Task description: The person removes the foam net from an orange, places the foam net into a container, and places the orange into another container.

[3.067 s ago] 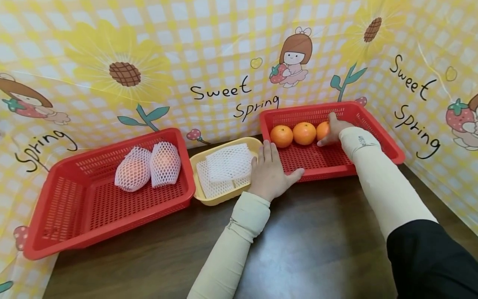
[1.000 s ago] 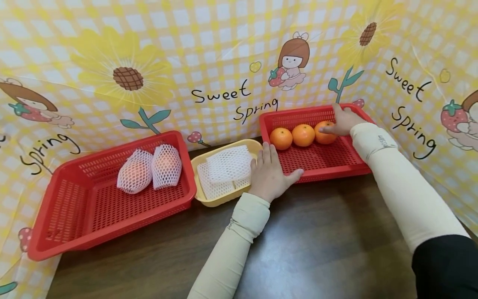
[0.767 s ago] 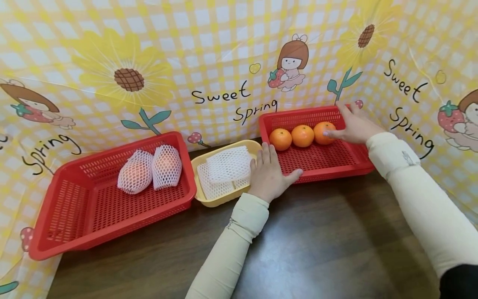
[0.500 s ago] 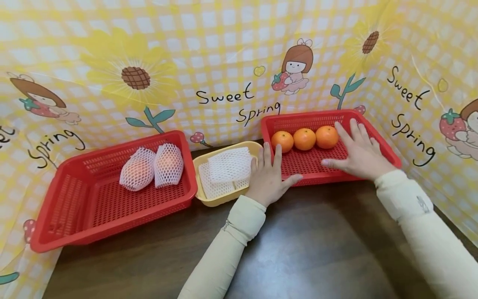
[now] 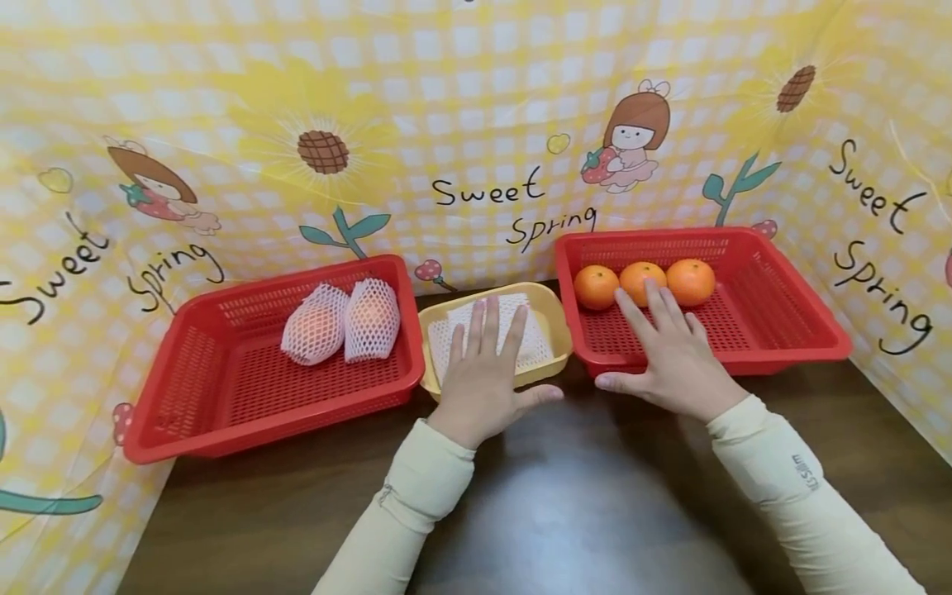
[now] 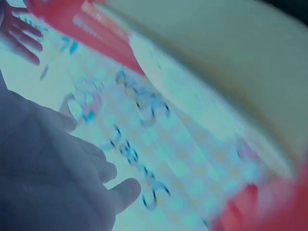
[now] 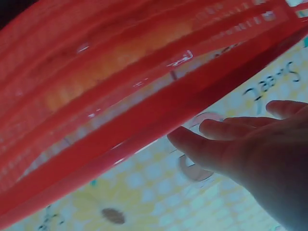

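Note:
My left hand [image 5: 483,384] is spread over the front part of a small yellow tray [image 5: 559,318], fingers apart and holding nothing. White foam net sleeves [image 5: 531,335] lie in that tray, partly hidden by the hand. My right hand [image 5: 673,351], also spread with nothing in it, is over the front rim of the right red basket [image 5: 806,347]. Behind its fingertips sit three oranges, a left one [image 5: 596,287], a middle one [image 5: 641,283] partly covered by fingers, and a right one [image 5: 690,282]. In the right wrist view the fingers [image 7: 216,149] appear close to the basket rim.
At the left a second red basket [image 5: 245,355] holds two round fruits in white foam nets, one [image 5: 316,325] beside the other [image 5: 372,320]. The yellow tray stands between both baskets on a dark wooden table [image 5: 543,496]. A yellow checked cloth [image 5: 476,107] walls the back and sides.
My right hand has let go of the right orange, which sits in line with the others, and has moved back and left. My left hand has shifted left over the yellow tray.

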### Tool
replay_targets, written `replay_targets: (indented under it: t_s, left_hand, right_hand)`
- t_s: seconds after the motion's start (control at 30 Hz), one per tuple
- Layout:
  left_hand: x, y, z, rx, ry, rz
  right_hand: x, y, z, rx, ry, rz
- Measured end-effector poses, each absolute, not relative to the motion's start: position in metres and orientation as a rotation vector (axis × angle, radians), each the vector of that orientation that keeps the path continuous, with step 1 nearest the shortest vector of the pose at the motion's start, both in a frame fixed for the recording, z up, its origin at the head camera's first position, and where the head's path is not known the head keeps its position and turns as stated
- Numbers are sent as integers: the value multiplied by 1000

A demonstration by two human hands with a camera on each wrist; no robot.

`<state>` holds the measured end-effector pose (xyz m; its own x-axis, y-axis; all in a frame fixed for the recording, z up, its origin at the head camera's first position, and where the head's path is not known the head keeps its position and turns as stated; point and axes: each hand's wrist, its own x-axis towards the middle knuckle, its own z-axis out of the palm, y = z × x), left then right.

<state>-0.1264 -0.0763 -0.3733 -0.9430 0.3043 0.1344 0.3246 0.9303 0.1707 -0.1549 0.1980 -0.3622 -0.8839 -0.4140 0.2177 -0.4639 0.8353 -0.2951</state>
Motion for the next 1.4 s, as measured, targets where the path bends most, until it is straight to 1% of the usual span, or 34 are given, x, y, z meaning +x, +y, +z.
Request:
replay_targets:
  t_s: [0.17,0.4,0.8,0.97,1.17,1.3,1.4]
  left_hand:
    - [-117,-120,-366,-346,-2965,-187]
    - [-105,-172,-362,-204,-2961,-175]
    - [-98,-213,-360,-143,-2950,-171]
    - [-96,-236,-344,-87,-2974,-161]
    - [-108,-265,-312,-36,-3039,-151]
    - [-127,-290,-295,39,-3139,-161]
    - [-147,-311,-288,132,-3279,-187]
  right_hand:
    - [-158,161,-360,803,-2806,523]
    - [-160,112,-357,953,-2718,489]
    - [-157,58,-361,1045,-2668,391]
    - [-159,24,-361,1056,-2699,395]
    - [-168,-24,-360,1051,-2794,403]
    - [-174,-51,-362,1084,-2894,404]
    - [-178,-63,-366,1084,-2982,387]
